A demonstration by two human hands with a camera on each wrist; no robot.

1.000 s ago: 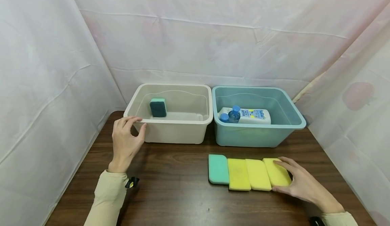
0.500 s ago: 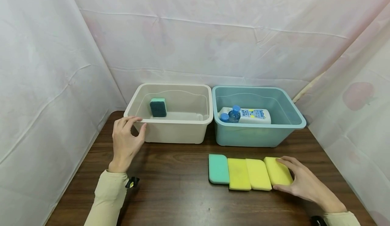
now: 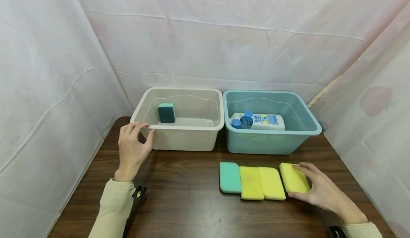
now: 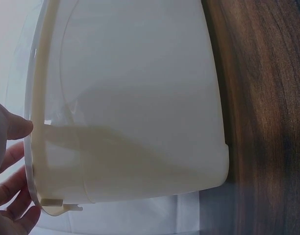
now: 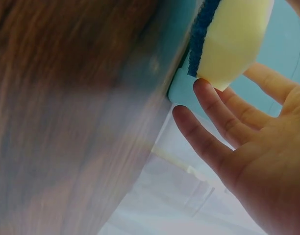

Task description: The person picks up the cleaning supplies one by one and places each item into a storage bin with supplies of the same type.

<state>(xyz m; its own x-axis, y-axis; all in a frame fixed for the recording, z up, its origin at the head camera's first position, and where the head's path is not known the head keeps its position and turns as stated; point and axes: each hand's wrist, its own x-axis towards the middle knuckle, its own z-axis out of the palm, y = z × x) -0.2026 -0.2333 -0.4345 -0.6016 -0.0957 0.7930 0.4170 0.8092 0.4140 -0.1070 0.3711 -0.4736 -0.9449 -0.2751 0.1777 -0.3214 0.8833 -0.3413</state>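
My right hand [image 3: 323, 191] holds a yellow scouring sponge [image 3: 294, 179] by its edges, thumb at the near side and fingers at the far side. In the right wrist view this sponge [image 5: 233, 41] shows a dark blue scrub layer on its table side, and it appears tilted and slightly raised. Left of it lie two yellow sponges [image 3: 271, 184] [image 3: 251, 183] and a green one [image 3: 230, 177], side by side. At the beige bin [image 3: 182, 138], my left hand [image 3: 131, 149] grips the front left corner of the rim, with fingers on top and thumb in front.
Inside the beige bin a green sponge with a dark scrub face [image 3: 166, 114] leans against the wall. A blue-green bin [image 3: 259, 143] beside it holds a white bottle [image 3: 269, 122] and blue-capped clear bottles [image 3: 246, 120]. Pale curtains [image 3: 224, 45] surround the wooden table [image 3: 189, 206].
The right hand has drawn the rightmost yellow sponge a little to the right and away, opening a gap from its neighbour. The left hand keeps its place on the rim.
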